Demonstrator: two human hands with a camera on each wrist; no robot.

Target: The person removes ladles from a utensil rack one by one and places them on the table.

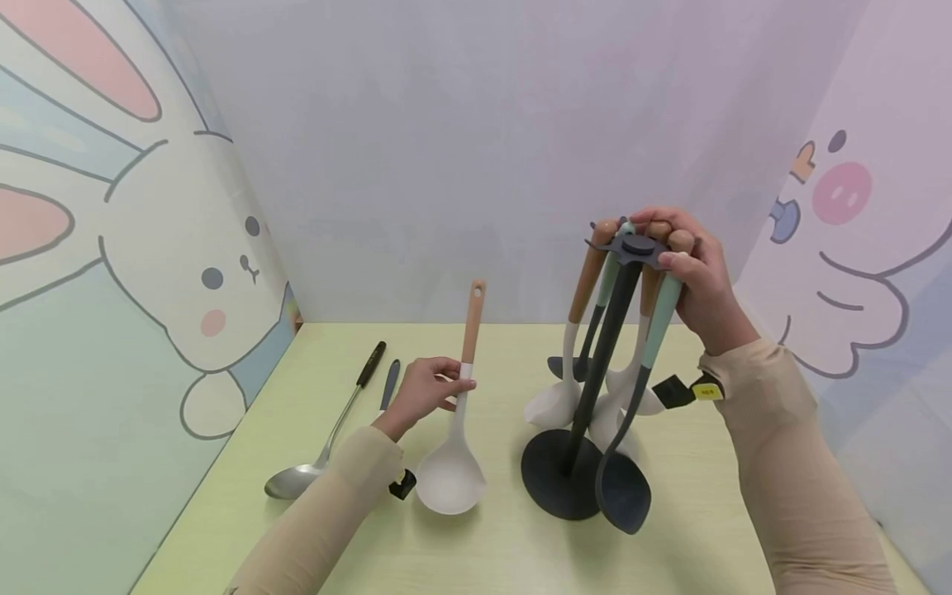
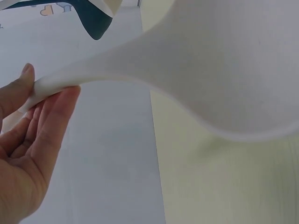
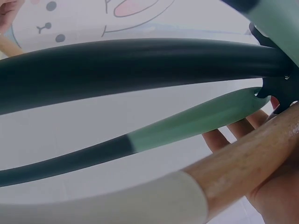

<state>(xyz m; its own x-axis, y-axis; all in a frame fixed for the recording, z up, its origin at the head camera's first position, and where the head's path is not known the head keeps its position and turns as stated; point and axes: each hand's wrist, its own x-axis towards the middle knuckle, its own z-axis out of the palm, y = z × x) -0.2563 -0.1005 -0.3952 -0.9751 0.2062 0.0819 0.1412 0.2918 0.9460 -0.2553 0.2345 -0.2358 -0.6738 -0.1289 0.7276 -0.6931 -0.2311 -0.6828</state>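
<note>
My left hand (image 1: 426, 388) pinches a white ladle (image 1: 450, 479) by its neck, just below the wooden handle, thumb on one side and fingers on the other. Its wide bowl hangs low over the table and fills much of the left wrist view. On the right, my right hand (image 1: 702, 281) grips the top of a black utensil stand (image 1: 611, 364), around its notched holder and the handle ends hanging there. From it hang a black ladle with a mint handle (image 1: 662, 318), another mint-handled utensil (image 3: 201, 119) and several white utensils with wooden handles (image 1: 587, 281).
A steel ladle (image 1: 296, 479) with a black handle lies on the pale table (image 1: 513, 554) at the left. Beside it lies a utensil with a grey-blue handle (image 1: 391, 382), partly behind my left arm. Cartoon-printed walls stand on both sides, with a plain backdrop (image 1: 446, 165) behind.
</note>
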